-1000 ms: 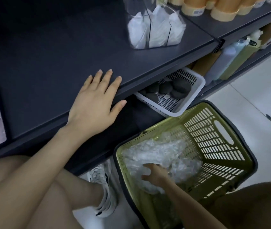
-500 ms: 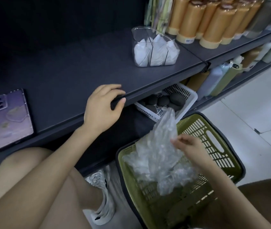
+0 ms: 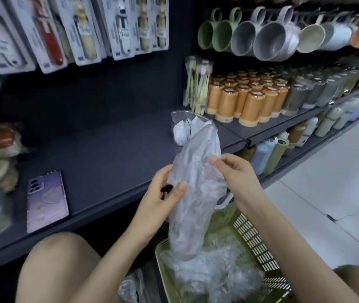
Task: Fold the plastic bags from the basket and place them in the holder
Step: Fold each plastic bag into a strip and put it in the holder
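Head view: crumpled clear plastic bag (image 3: 198,154) over our basket (image 3: 255,239).
Our left hand (image 3: 163,200), off the shelf (image 3: 108,149) now, and right hand (image 3: 237,180) both pinch it.

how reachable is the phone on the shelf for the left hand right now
Probably yes, but only after letting go: the left hand grips the plastic bag. The phone lies flat on the shelf, to that hand's left, with bare surface between and nothing visibly in the way.
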`<control>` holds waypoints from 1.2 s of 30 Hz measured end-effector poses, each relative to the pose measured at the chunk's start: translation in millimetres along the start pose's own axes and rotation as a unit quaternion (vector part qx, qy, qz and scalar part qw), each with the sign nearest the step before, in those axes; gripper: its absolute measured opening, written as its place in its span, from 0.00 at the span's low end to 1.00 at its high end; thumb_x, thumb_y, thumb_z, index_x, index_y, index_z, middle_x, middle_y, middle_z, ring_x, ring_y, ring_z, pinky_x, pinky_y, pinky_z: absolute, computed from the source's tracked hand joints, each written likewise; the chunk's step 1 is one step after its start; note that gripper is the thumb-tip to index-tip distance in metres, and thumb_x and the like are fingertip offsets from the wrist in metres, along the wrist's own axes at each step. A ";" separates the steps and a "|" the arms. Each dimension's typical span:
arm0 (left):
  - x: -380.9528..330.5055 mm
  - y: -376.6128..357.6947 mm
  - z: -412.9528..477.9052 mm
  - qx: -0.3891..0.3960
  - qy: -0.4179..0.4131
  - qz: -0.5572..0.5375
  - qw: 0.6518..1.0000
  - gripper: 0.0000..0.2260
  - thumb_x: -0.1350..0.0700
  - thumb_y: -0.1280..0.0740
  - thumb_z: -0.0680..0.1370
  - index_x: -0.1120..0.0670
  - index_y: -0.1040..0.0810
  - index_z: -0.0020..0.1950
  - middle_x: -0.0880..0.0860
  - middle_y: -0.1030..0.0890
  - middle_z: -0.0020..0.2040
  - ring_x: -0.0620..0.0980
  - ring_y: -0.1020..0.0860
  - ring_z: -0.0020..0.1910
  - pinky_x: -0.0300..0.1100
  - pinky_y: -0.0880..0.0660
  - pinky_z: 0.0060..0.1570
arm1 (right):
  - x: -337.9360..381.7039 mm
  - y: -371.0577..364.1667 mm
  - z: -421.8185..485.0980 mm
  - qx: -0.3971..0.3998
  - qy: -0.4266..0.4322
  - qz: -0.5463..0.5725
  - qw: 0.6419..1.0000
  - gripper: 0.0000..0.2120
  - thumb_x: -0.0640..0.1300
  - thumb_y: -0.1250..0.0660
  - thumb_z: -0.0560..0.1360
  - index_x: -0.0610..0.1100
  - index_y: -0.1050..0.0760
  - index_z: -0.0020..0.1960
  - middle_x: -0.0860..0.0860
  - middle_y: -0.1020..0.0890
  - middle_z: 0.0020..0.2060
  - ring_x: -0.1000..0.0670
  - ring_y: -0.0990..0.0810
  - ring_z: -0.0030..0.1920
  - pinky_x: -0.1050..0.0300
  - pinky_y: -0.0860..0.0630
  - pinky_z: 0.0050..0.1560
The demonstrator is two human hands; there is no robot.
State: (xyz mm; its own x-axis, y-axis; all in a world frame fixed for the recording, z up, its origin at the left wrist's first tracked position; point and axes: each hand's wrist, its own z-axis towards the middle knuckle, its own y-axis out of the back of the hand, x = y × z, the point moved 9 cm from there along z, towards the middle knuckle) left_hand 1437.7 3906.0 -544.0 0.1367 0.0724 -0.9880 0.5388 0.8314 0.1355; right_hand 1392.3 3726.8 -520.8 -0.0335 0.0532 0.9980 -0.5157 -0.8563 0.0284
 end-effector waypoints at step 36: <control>-12.8 76.6 3.0 -0.136 0.042 -0.188 0.972 0.15 0.52 0.40 0.82 0.61 0.20 0.54 0.62 0.16 0.50 0.57 0.18 0.49 0.49 0.21 0.51 | -6.6 -41.8 -24.6 0.105 0.012 -0.210 0.972 0.03 0.43 0.26 0.72 0.46 0.18 0.40 0.49 0.18 0.34 0.53 0.24 0.37 0.53 0.23 0.44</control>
State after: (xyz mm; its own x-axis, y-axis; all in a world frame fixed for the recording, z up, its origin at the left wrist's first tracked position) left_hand 1479.8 3967.1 -520.8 -0.1018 -0.2300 -0.9678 0.2971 0.9215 -0.2502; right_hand 1393.0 3774.8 -530.0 0.1204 0.4303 0.8946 -0.3024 -0.8425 0.4459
